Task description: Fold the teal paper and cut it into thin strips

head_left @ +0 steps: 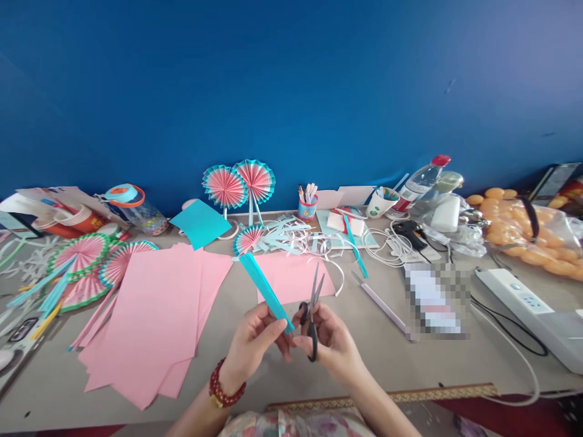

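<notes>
My left hand pinches the lower end of a folded blue paper strip between thumb and fingers. The strip slants up and to the left over the table. In my right hand is a pair of scissors with black handles, blades pointing up and slightly parted. Both hands are close together near the table's front edge, fingertips almost meeting. Beyond them lies a pink sheet, with a small pleated paper fan by its far left corner.
Pink sheets are stacked at left, beside several pleated fans. A blue sheet, paper scraps and a pen cup sit along the back. At right are a utility knife, a phone and a power strip.
</notes>
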Demonstrator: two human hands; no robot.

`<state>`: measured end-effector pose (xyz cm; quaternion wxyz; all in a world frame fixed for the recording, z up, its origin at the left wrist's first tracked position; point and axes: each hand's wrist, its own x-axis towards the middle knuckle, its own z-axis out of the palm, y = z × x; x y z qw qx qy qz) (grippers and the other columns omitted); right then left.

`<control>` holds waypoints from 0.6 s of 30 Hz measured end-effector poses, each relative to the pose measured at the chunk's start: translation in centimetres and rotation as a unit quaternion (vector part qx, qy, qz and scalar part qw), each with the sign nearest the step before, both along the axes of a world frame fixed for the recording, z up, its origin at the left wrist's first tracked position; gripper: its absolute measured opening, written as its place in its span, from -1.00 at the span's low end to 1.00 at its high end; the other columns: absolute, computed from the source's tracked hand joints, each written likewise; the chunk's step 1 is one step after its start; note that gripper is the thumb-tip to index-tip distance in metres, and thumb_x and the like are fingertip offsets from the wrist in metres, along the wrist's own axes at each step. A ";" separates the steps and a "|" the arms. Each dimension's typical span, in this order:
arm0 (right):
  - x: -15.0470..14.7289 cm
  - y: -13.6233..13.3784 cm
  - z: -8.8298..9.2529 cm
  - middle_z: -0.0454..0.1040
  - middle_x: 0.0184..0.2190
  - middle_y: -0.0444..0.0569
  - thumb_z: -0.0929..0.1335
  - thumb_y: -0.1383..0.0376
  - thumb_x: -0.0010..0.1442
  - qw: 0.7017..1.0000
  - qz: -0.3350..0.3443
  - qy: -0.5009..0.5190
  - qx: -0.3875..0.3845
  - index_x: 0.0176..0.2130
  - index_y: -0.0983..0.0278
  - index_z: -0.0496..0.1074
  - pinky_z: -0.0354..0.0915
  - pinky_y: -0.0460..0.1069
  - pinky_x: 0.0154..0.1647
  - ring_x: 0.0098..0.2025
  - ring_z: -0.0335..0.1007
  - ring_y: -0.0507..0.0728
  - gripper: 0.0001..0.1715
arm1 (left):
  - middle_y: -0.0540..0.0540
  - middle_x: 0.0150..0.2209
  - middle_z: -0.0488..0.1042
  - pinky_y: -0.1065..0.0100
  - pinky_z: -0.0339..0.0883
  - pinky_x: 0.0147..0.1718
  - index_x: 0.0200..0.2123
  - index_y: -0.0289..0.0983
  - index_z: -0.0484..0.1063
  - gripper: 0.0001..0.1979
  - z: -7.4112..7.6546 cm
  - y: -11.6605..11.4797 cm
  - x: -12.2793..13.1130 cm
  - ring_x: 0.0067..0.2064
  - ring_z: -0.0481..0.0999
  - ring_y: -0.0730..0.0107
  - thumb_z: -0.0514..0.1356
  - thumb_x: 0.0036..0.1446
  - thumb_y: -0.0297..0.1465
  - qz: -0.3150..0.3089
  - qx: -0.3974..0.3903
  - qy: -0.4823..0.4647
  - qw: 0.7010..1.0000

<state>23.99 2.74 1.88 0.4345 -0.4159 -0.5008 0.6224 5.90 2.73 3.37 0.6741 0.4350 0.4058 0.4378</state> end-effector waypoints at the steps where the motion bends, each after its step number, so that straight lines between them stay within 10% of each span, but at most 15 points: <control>1: -0.3 0.2 0.3 0.47 -0.32 -0.08 0.51 0.12 0.05 1.000 -0.010 -0.013 0.007 -0.27 0.23 0.32 0.28 -0.08 -0.34 -0.38 0.36 0.03 -0.61 | -0.10 -0.47 0.56 0.40 0.41 -0.54 -0.30 -0.33 0.41 -0.67 0.0 -0.1 0.1 -0.57 0.54 0.39 0.26 0.21 -0.14 0.001 0.004 0.003 1.000; 14: -1.6 0.3 0.4 0.41 -0.47 -0.19 0.40 0.33 0.02 0.991 -0.048 -0.101 0.072 -0.34 0.21 0.24 0.17 -0.12 -0.51 -0.56 0.16 -0.05 -0.77 | -0.04 -0.46 0.36 0.42 0.28 -0.34 -0.45 -0.30 0.44 -0.67 0.4 0.8 -1.4 -0.37 0.36 0.43 0.19 0.28 -0.21 0.084 0.186 0.183 0.962; 18: -1.4 0.2 0.2 0.43 -0.47 -0.19 0.39 0.36 0.00 0.983 -0.041 -0.148 0.105 -0.34 0.21 0.24 0.18 -0.10 -0.49 -0.58 0.17 -0.06 -0.77 | 0.05 -0.54 0.29 0.47 0.20 -0.49 -0.40 -0.28 0.44 -0.72 1.3 1.8 -2.1 -0.51 0.29 0.52 0.23 0.24 -0.20 0.106 0.138 0.143 0.974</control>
